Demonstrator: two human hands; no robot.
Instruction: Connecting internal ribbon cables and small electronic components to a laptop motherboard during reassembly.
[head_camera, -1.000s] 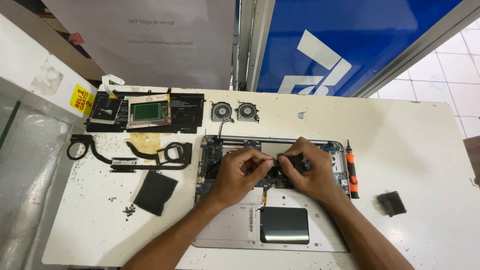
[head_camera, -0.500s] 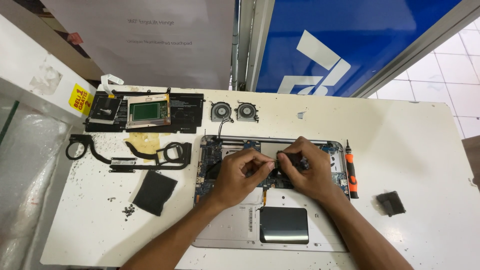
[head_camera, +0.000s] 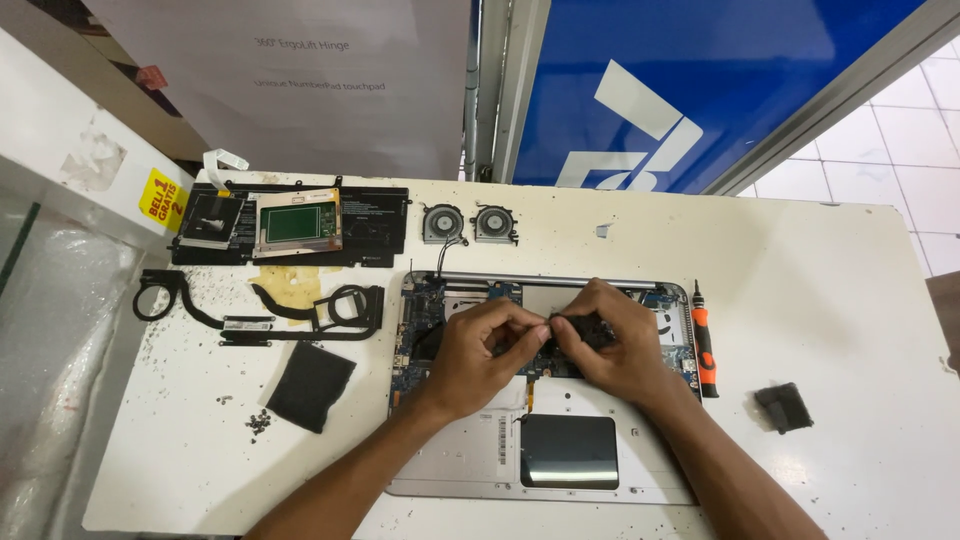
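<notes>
Both hands mid-frame over open laptop (head_camera: 450, 465): left hand (head_camera: 478, 355) & right hand (head_camera: 608, 340) pinch small dark part (head_camera: 549, 331) between fingertips. Screwdriver (head_camera: 704, 340) right of them.

Bare white table (head_camera: 850, 300) right of the opened laptop chassis (head_camera: 450, 470), screwdriver (head_camera: 704, 340) along its right edge, heat pipe (head_camera: 300, 310) and black pad (head_camera: 310, 385) crowding the left side, twin fans (head_camera: 470, 223) behind.

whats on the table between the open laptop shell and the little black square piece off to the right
In the head view, an orange-and-black screwdriver lies between the laptop shell and the black square piece, close beside the shell's right edge. Otherwise only bare white table.
</notes>
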